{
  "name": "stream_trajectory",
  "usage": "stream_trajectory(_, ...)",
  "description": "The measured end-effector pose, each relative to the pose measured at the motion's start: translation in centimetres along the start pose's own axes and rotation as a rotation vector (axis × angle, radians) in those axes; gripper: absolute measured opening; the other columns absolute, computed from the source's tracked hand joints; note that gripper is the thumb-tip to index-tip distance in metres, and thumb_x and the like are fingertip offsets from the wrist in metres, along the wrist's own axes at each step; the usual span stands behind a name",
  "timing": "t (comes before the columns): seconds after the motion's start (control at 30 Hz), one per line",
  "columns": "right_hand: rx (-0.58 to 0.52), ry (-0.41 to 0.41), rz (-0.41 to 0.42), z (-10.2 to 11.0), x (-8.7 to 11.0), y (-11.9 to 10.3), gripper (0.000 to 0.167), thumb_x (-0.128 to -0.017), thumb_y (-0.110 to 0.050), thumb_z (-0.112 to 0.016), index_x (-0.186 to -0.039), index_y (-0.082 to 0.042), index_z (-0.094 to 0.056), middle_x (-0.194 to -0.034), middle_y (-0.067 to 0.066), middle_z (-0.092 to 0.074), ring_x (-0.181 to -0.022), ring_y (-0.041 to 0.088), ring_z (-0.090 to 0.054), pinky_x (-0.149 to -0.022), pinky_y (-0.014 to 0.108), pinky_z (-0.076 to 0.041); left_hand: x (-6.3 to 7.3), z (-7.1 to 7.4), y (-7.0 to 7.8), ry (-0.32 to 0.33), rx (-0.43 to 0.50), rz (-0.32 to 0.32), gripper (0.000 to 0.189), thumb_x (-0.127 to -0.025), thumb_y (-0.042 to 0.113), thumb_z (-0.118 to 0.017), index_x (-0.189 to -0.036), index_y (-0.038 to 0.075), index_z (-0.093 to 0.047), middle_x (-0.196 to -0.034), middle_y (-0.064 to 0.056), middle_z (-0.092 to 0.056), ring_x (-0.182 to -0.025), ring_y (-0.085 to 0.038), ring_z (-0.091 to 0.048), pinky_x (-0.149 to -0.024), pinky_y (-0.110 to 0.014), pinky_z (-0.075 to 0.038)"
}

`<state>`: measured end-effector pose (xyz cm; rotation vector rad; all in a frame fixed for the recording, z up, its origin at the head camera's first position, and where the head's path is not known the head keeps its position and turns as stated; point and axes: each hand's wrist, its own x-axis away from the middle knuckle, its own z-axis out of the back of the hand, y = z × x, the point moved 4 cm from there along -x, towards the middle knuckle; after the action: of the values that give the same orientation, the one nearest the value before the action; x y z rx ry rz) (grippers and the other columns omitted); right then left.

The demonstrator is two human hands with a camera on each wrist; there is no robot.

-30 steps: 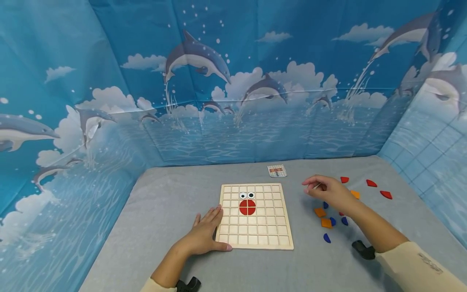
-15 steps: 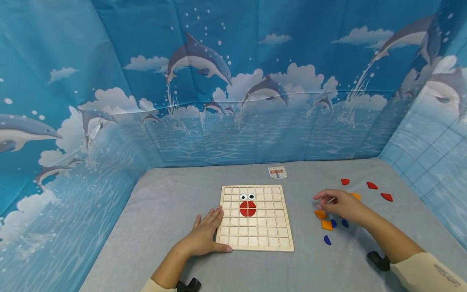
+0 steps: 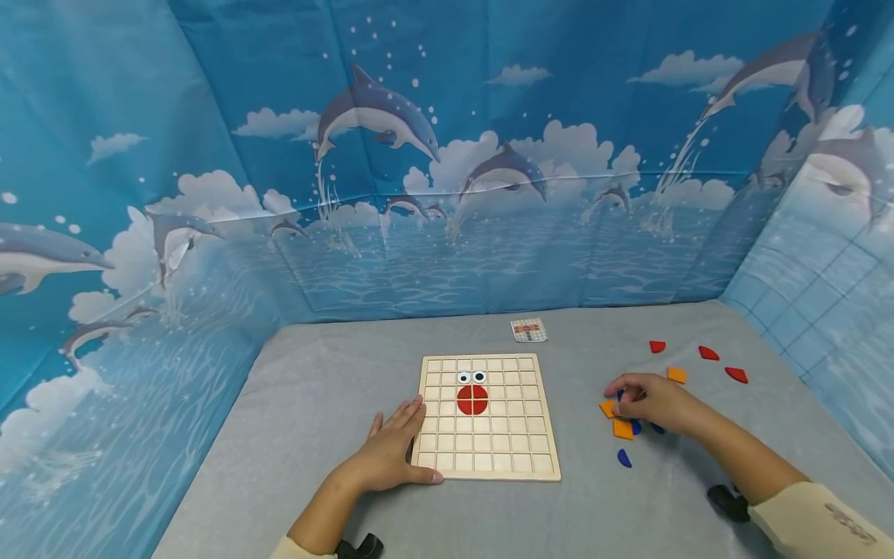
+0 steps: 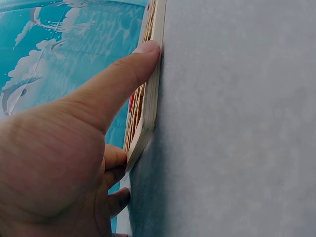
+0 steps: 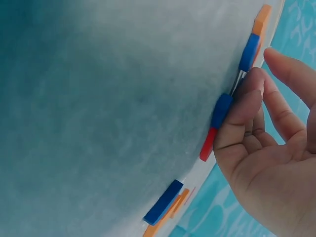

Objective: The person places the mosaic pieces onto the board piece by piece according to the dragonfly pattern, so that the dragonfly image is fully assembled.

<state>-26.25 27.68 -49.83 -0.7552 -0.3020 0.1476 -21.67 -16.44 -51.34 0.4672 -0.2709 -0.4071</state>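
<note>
My left hand (image 3: 391, 453) rests at the left corner of a pale wooden grid board (image 3: 517, 458). Its thumb lies on the near edge, and its fingers reach along the left side. On the board are two eye tiles (image 3: 479, 377) above a red circle of quarter pieces (image 3: 465, 394). At the loose pieces, my right hand (image 3: 653, 400) bends its fingers around a blue piece (image 3: 620, 394); whether they grip it is hidden. A narrow shiny strip (image 5: 238, 81) shows by the fingertips in the right wrist view, its kind unclear.
Orange squares (image 3: 623, 429) and another blue piece (image 3: 624, 458) lie close to my right hand. Several red pieces (image 3: 708, 353) are farther back. A small printed card (image 3: 528, 330) lies behind the board on the grey cloth (image 3: 314, 373). A dolphin-print curtain surrounds the table.
My right hand has moved down and slightly right, from above the cloth beside the board to the orange and blue pieces. My left hand and the board stay in place.
</note>
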Motion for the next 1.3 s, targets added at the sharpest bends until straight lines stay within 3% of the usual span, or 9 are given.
stream_trajectory(0.27,0.048,0.008,-0.019,-0.2,-0.3,0.2,0.028,-0.090,-0.021,-0.075,-0.115,-0.010,-0.069,-0.084,0.003,-0.058,-0.073,0.019,-0.052,-0.059,0.026,-0.042,0.0,0.0,0.0,0.004,0.001,-0.002,0.120,-0.076,0.063,-0.080,-0.162,0.006,-0.019,-0.172,-0.008,-0.012,-0.159,-0.036,-0.011,-0.120,-0.072,-0.003)
stream_trajectory(0.63,0.039,-0.016,0.037,-0.2,-0.5,0.3,0.028,-0.089,-0.019,-0.078,-0.112,-0.007,-0.066,-0.081,0.003,-0.057,-0.072,0.017,-0.051,-0.061,0.025,-0.042,-0.3,-0.1,0.0,0.008,0.000,-0.004,0.119,-0.076,0.063,-0.079,-0.162,0.006,-0.019,-0.172,-0.007,-0.012,-0.159,-0.036,-0.011,-0.120,-0.072,-0.003)
stream_trajectory(0.93,0.106,0.014,0.006,-0.2,-0.9,0.2,0.024,-0.088,-0.029,-0.079,-0.102,-0.013,-0.067,-0.077,0.000,-0.055,-0.065,0.017,-0.050,-0.055,0.025,-0.037,-0.6,-0.1,-0.1,0.011,-0.006,-0.001,0.119,-0.076,0.063,-0.080,-0.162,0.006,-0.020,-0.172,-0.007,-0.012,-0.159,-0.036,-0.012,-0.120,-0.072,-0.003)
stream_trajectory(1.07,0.131,0.037,0.041,-0.2,-1.1,-0.7,0.025,-0.088,-0.031,-0.078,-0.102,-0.013,-0.068,-0.079,0.000,-0.057,-0.067,0.016,-0.051,-0.055,0.025,-0.040,-0.5,0.0,0.0,0.009,-0.004,0.002,0.119,-0.076,0.062,-0.080,-0.162,0.006,-0.019,-0.172,-0.008,-0.012,-0.159,-0.036,-0.012,-0.120,-0.071,-0.003)
stream_trajectory(1.3,0.190,0.115,0.160,-0.6,-1.4,-3.6,0.023,-0.090,-0.027,-0.076,-0.108,-0.015,-0.070,-0.095,0.001,-0.065,-0.082,0.016,-0.059,-0.062,0.026,-0.051,-0.5,-0.1,0.0,0.007,-0.006,0.007,0.120,-0.076,0.063,-0.080,-0.162,0.006,-0.020,-0.172,-0.007,-0.012,-0.159,-0.036,-0.011,-0.120,-0.071,-0.003)
